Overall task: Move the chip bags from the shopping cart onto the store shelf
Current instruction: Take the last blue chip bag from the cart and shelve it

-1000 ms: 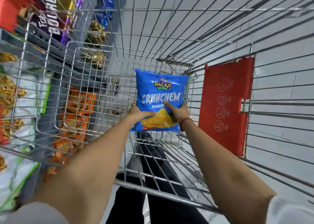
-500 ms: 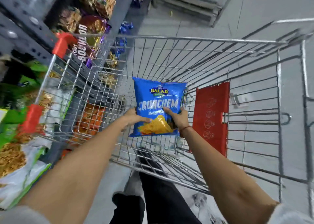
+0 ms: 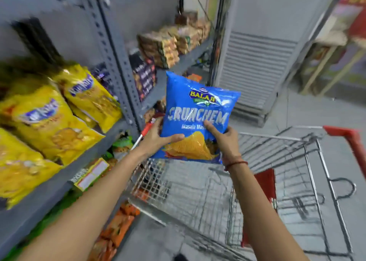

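Where it sat low inside the cart (image 3: 309,142), we now lift one blue chip bag (image 3: 198,110) above it, left hand (image 3: 156,138) and right hand (image 3: 225,140) gripping, beside four yellow bags (image 3: 45,122).

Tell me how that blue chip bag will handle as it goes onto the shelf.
The blue bag looks puffed and taut, so probably light for its size and springy rather than floppy. Its glossy film may be slippery; the left hand and right hand both pinch its lower edge. The chips inside likely crush if squeezed.
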`<state>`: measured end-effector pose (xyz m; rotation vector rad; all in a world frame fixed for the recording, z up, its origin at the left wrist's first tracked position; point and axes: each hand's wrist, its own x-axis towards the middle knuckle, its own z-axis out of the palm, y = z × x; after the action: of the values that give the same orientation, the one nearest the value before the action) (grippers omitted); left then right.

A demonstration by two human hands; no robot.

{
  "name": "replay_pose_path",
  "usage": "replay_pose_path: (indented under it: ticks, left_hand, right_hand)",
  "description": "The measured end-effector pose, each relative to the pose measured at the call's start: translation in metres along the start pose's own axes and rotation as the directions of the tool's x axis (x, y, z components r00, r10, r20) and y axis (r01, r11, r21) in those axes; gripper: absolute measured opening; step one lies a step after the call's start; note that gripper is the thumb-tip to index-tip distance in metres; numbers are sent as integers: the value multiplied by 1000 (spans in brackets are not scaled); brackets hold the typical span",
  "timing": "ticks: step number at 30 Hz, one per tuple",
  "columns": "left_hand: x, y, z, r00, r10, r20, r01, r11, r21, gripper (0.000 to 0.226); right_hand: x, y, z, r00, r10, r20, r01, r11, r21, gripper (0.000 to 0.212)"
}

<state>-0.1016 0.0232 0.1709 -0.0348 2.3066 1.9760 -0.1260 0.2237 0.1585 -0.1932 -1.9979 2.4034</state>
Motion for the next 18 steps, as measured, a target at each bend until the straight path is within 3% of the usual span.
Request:
replay_pose_path:
  ticks: [4,7,13,18]
  left_hand:
    - [-33,71,-45,972,178,-155,-185,982,-30,105]
    - [-66,122,-82,911,296,-288,-301,953,27,91]
    - [-152,209,-156,680,524,-513,-516,839,174,65]
    - [-239,249,-213,501,597,-626,-561,775,290,68]
  right_hand:
    - [-21,-83,55,974,-202,98,200,979,31,12]
    - [-41,-134,100,924,-332,190,322,943,81,14]
    - [-104,-219,199,761,-549,346,496,836,235,19]
    - [-160,-260,281,659,-633,406,524,774,356,40]
